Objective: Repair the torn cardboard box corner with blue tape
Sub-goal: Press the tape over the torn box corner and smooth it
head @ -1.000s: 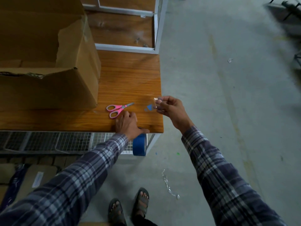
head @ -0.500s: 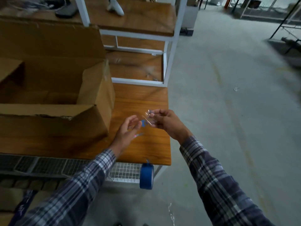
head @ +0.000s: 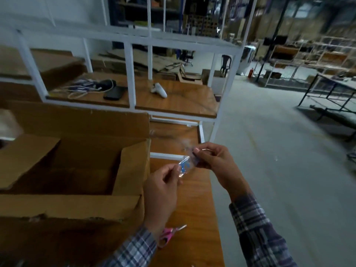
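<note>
An open brown cardboard box (head: 73,207) stands on the wooden table (head: 194,205) at the left, flaps up, with a ragged tear along its near top edge. My left hand (head: 161,191) and my right hand (head: 213,160) are raised over the table to the right of the box. Both pinch one small crumpled clear wrapper with blue marks (head: 184,166) between them. Pink-handled scissors (head: 169,235) lie on the table below my left wrist, partly hidden by it. The blue tape roll is out of view.
A white metal shelf frame (head: 131,74) rises behind the table; its wooden shelf holds cables, a dark flat device (head: 113,93) and a white controller (head: 159,90). Grey concrete floor (head: 279,170) runs along the right of the table edge. More racks stand far right.
The view has tilted up, so the tape roll hanging at the table's front edge has left the frame. My left hand came off the table edge and took hold of the wrapper.
</note>
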`<state>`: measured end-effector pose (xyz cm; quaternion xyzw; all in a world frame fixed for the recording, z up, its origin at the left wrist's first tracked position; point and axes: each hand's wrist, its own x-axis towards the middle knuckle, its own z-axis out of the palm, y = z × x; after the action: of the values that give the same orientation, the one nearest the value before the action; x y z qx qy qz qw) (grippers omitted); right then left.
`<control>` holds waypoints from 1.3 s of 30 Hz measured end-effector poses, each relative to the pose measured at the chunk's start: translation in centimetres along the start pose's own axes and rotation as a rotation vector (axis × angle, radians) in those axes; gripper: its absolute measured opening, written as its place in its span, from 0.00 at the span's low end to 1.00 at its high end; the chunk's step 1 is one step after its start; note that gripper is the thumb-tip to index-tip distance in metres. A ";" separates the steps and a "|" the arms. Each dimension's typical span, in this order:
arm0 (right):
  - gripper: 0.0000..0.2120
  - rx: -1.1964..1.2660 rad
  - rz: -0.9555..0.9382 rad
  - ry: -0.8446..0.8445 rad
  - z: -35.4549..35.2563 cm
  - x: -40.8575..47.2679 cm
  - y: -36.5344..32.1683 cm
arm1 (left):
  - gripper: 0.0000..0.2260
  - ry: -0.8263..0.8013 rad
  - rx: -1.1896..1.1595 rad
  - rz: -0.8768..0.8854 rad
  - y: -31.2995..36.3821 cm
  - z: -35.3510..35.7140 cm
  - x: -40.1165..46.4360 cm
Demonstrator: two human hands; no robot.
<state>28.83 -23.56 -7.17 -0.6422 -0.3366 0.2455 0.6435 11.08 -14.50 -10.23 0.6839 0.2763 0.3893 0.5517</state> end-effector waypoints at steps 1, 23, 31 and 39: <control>0.05 -0.019 -0.036 0.007 0.2 0.3 -1.3 | 0.06 -0.009 0.003 0.041 1.0 -0.5 0.5; 0.06 -0.350 -0.451 -0.499 6.7 17.1 -9.3 | 0.25 0.009 0.069 -0.310 6.0 -8.8 10.0; 0.08 -0.228 -0.336 -0.664 7.4 21.2 -2.5 | 0.05 -0.041 0.258 -0.323 0.5 -6.6 14.1; 0.09 -0.286 -0.286 -0.679 7.6 22.5 3.3 | 0.05 0.073 0.275 -0.484 -2.9 -4.9 14.5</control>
<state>38.18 -1.56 -8.15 -0.5544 -0.6471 0.3024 0.4272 15.00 0.59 -9.25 0.6521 0.5015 0.2295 0.5203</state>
